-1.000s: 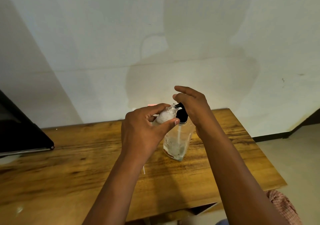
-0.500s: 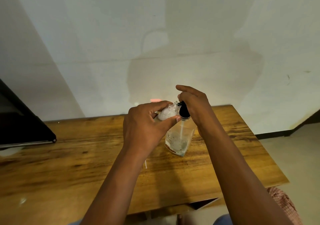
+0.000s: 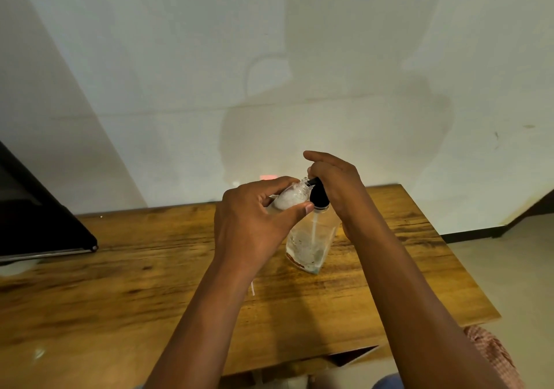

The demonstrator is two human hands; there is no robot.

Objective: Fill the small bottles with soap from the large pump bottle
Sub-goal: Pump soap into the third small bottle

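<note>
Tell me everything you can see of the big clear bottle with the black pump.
The large pump bottle stands upright on the wooden table, clear and nearly empty, with residue at its bottom. A dip tube runs down inside. The right hand presses its black pump head, whose nozzle meets the small bottle.

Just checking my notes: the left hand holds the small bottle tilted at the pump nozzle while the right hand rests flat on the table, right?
Not quite. In the head view the right hand is on the black pump head, not the table. The left hand does hold the small bottle tilted at the nozzle.
</note>
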